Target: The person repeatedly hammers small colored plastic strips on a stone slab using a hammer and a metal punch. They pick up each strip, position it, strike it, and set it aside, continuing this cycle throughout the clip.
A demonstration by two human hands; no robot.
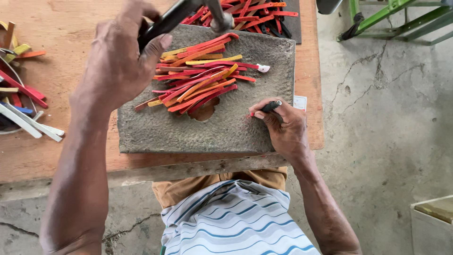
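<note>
Where the wooden board (pixel 56 156) runs out to the far left edge, a loose heap of mixed strips (pixel 21 101) lies on it, white, red, yellow and blue, some of them long and flat, others curling. The board itself is reddish-brown and scuffed, with a rough pale plank along its near edge. Next comes the left hand (pixel 120 59), raised over the board with its fingers wrapped tight around the dark handle of a hammer (pixel 188 14), whose metal head hangs just above the far edge of the grey slab (pixel 155 127). That slab is a thick, coarse, pitted block resting on the board, with a shallow chipped hollow near its middle. A pile of thin strips (pixel 203 73) lies across the slab's upper half, mostly red and orange with a few yellow ones, overlapping at slight angles; one ends in a small white tip. More red strips (pixel 250 16) lie on a dark mat beyond the slab. Further right, the right hand (pixel 283 125) rests on the slab's right edge, thumb and fingers pinched around a short dark punch tool (pixel 270 106), a red tip showing at its end. Right of the board lies cracked grey concrete floor (pixel 387 118), with a green metal frame (pixel 396 16) at top right and a pale box corner (pixel 432 226) at bottom right.
</note>
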